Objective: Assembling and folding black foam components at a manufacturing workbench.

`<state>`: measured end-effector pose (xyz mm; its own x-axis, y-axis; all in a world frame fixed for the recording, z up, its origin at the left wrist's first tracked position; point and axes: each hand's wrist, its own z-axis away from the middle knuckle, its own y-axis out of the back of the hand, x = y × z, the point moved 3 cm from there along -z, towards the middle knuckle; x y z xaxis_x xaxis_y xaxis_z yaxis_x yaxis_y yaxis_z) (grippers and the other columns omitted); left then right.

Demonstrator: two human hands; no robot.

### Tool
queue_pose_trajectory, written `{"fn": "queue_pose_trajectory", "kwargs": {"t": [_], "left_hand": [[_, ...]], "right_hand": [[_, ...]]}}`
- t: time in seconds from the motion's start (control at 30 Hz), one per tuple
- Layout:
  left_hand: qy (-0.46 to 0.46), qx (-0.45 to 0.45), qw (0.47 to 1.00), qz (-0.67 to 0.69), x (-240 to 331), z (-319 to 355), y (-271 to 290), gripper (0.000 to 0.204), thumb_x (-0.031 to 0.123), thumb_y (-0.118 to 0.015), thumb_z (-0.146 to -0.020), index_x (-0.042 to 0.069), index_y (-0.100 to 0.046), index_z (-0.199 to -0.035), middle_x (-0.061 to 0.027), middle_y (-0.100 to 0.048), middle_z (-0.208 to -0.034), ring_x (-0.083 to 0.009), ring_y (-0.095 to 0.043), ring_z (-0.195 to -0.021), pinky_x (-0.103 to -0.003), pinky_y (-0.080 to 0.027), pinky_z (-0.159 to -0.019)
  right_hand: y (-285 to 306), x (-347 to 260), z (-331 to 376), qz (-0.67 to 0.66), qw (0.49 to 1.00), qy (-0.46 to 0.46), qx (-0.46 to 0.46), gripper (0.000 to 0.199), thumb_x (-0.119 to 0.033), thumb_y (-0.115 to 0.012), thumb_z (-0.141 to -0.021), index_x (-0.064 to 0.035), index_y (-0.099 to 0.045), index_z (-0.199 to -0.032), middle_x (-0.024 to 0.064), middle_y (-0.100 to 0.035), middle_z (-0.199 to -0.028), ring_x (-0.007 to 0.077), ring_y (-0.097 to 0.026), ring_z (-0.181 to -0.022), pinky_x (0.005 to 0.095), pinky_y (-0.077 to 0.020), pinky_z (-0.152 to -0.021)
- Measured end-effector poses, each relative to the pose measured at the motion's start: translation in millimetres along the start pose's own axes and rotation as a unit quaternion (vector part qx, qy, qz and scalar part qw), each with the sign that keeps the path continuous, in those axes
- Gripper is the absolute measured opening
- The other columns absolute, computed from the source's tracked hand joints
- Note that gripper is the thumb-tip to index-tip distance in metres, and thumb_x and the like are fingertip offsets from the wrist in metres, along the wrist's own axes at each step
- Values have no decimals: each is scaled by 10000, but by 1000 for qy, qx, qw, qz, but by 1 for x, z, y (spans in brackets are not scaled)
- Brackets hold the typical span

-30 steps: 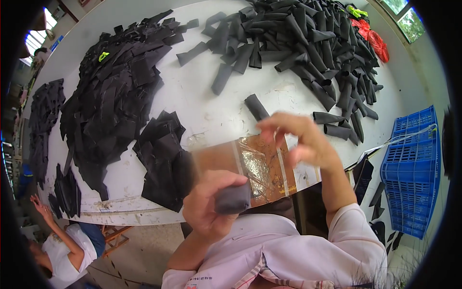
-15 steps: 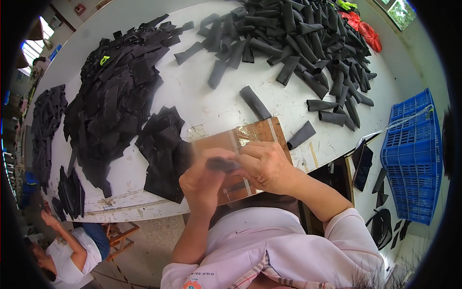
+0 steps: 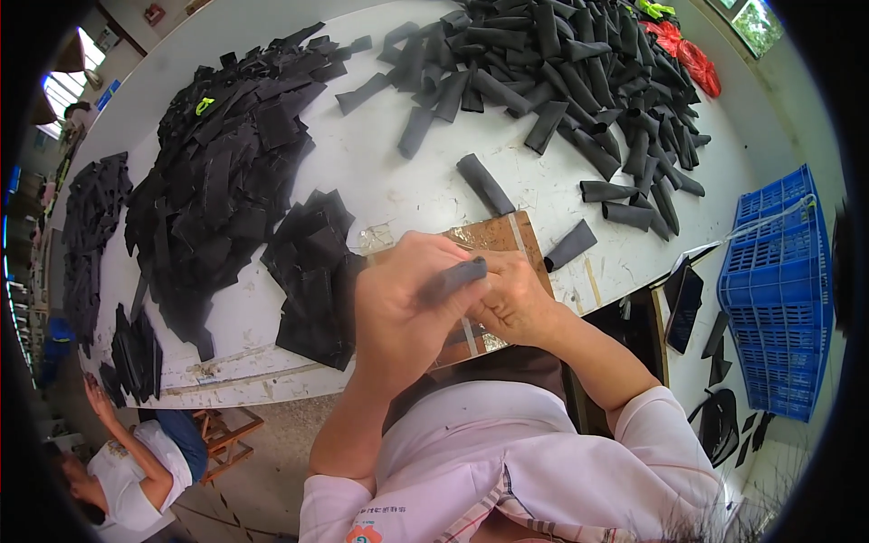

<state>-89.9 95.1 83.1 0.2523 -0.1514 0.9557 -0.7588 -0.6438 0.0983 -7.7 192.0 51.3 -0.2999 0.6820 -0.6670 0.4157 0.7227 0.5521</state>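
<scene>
A scuffed white table (image 3: 376,167) fills the frame, with flat black fabric pieces (image 3: 222,172) heaped upper left, dark tubes (image 3: 566,72) piled upper right, and a blue plastic crate (image 3: 777,303) at right. At centre, above a brown board (image 3: 501,235), the left hand (image 3: 389,294) curls closed around a matte, dark grey fabric sleeve (image 3: 453,280); the right hand (image 3: 518,294) bends against it, its fingertips' hold apparently hidden.

A line of small dark characters (image 3: 404,510) is printed on the chest of a worker's pale shirt (image 3: 480,425), below the left hand (image 3: 398,294), just above and right of an orange-red emblem (image 3: 360,534) with a mark at its centre. Far to that hand's left, the yellowish print (image 3: 118,449) on a co-worker's white shirt (image 3: 149,475) is too small to read.
</scene>
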Motion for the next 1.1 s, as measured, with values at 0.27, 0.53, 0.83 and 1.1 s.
{"fn": "queue_pose_trajectory", "kwargs": {"t": [0.27,0.53,0.83,1.1], "left_hand": [[-1,-26,997,-69,-11,2,-4,74,10,-658,-711,-19,-591,-697,-38,-562,-740,-98,-517,-688,-213,-415,-561],[-75,83,993,43,3,19,-3,134,30,-610,-752,-41,-583,-862,-116,-612,-834,-156,-573,-773,-247,-449,-685],[-12,114,925,362,-17,26,14,186,198,-520,-846,18,-553,-879,-119,-578,-882,-247,-496,-869,-394,-382,-827],[-94,96,968,212,-20,23,10,128,69,-512,-841,-48,-563,-839,-147,-607,-856,-199,-563,-825,-292,-435,-761]], "right_hand": [[-12,14,13,-6,1000,-13,3,124,-156,-567,-780,-43,-533,-742,85,-538,-677,274,-533,-584,357,-425,-469],[2,-2,5,78,996,-26,-21,150,-188,-600,-747,-56,-532,-731,65,-528,-663,247,-540,-613,354,-412,-470],[1,-10,-4,145,985,9,-95,186,-182,-630,-694,-54,-497,-667,39,-476,-594,222,-518,-554,334,-388,-436],[5,-9,-1,87,994,22,-69,277,-176,-641,-711,-50,-424,-594,60,-431,-531,242,-491,-481,338,-367,-398]]}}
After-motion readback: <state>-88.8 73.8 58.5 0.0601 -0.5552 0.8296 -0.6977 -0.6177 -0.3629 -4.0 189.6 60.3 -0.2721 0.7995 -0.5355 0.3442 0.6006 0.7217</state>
